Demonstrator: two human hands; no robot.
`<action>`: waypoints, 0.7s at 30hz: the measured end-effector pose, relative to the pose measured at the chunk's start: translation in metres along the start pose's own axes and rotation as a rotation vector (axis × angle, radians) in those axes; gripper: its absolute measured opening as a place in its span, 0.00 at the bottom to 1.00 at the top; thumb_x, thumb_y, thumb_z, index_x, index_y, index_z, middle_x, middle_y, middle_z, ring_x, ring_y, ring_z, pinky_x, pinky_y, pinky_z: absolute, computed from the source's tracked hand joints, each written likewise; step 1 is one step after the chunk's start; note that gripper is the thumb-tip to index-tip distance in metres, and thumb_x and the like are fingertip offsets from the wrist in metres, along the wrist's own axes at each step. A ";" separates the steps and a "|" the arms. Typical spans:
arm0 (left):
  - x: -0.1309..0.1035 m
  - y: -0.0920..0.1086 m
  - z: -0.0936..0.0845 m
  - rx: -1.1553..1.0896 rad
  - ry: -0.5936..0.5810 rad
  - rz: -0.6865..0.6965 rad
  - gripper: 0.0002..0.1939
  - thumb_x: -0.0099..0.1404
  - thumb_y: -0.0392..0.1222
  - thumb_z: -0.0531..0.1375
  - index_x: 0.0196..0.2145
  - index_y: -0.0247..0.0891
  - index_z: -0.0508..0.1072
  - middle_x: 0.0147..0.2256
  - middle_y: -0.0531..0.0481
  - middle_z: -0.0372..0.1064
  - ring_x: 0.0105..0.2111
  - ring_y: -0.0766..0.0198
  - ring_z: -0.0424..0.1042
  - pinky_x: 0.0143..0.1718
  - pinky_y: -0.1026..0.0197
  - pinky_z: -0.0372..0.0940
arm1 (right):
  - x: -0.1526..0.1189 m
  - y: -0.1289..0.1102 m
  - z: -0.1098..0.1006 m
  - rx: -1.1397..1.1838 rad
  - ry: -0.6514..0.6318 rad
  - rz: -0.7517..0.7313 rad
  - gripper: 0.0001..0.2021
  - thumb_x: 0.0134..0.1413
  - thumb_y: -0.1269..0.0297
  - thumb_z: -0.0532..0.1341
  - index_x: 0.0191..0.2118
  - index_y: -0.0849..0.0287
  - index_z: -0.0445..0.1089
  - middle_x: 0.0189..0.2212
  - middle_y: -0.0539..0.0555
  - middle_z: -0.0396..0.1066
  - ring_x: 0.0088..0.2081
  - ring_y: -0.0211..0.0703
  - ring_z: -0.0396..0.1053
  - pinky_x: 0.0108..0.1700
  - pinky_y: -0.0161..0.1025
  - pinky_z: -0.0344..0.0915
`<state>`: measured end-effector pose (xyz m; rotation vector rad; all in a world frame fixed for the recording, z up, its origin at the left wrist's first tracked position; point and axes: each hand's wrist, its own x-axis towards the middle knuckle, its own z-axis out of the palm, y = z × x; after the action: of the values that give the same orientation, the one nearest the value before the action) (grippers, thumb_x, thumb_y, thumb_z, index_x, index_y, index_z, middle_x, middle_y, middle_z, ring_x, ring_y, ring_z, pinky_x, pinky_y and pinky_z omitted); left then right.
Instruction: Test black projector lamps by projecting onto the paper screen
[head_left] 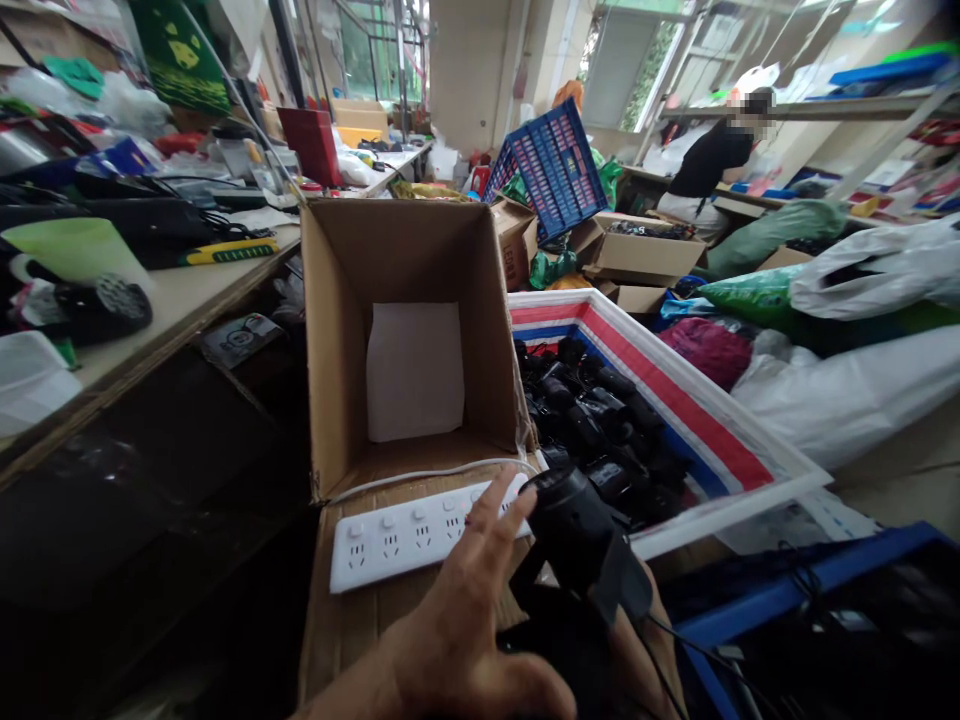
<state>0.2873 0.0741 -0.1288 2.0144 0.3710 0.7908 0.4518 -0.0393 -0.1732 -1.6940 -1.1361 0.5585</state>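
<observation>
A black cylindrical device (pixel 574 525) with a bracket and a thin cable is in front of me, and I cannot make out its exact kind. My right hand (pixel 646 640) grips it from behind and below, with most of its fingers hidden. On the near side, my left hand (pixel 469 610) has its fingers spread, the fingertips close beside the device's top end; whether they touch it I cannot tell. Beneath the left fingers lies a white power strip (pixel 424 535) with several sockets, on a brown cardboard surface (pixel 330 640).
An opened cardboard box (pixel 337 330) stands behind the strip. To its right, a white-framed bin (pixel 720 430) with striped lining holds many black devices. A cluttered table (pixel 202 295) runs along the left. Bags, a blue crate (pixel 551 165) and a person (pixel 709 165) are farther back.
</observation>
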 end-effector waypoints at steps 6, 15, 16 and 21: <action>-0.006 -0.019 0.027 0.217 0.104 0.095 0.39 0.65 0.59 0.48 0.65 0.40 0.36 0.66 0.32 0.24 0.65 0.39 0.29 0.59 0.33 0.43 | 0.002 -0.039 0.018 0.331 0.241 0.281 0.26 0.45 0.52 0.66 0.50 0.51 0.62 0.45 0.54 0.71 0.43 0.53 0.70 0.40 0.42 0.68; 0.017 -0.009 -0.002 0.085 0.240 -0.117 0.23 0.71 0.42 0.45 0.61 0.36 0.53 0.60 0.39 0.55 0.61 0.56 0.54 0.61 0.48 0.51 | 0.011 -0.039 0.019 0.362 0.166 0.260 0.30 0.35 0.50 0.69 0.46 0.56 0.63 0.38 0.53 0.71 0.40 0.52 0.68 0.41 0.43 0.64; 0.019 -0.007 -0.004 0.064 0.224 -0.137 0.22 0.71 0.42 0.46 0.60 0.36 0.56 0.59 0.39 0.59 0.59 0.56 0.57 0.60 0.49 0.53 | 0.011 -0.041 0.019 0.378 0.144 0.268 0.29 0.36 0.51 0.68 0.46 0.56 0.63 0.38 0.54 0.71 0.40 0.52 0.68 0.41 0.43 0.64; 0.022 -0.004 -0.006 0.032 0.201 -0.195 0.20 0.70 0.44 0.46 0.56 0.36 0.62 0.55 0.40 0.64 0.56 0.54 0.61 0.58 0.46 0.55 | 0.012 -0.051 0.011 0.380 0.053 0.298 0.26 0.40 0.51 0.66 0.47 0.55 0.64 0.39 0.54 0.72 0.42 0.54 0.68 0.41 0.43 0.64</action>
<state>0.3004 0.0921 -0.1218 1.8983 0.6887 0.8696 0.4273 -0.0192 -0.1300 -1.5387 -0.6878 0.8525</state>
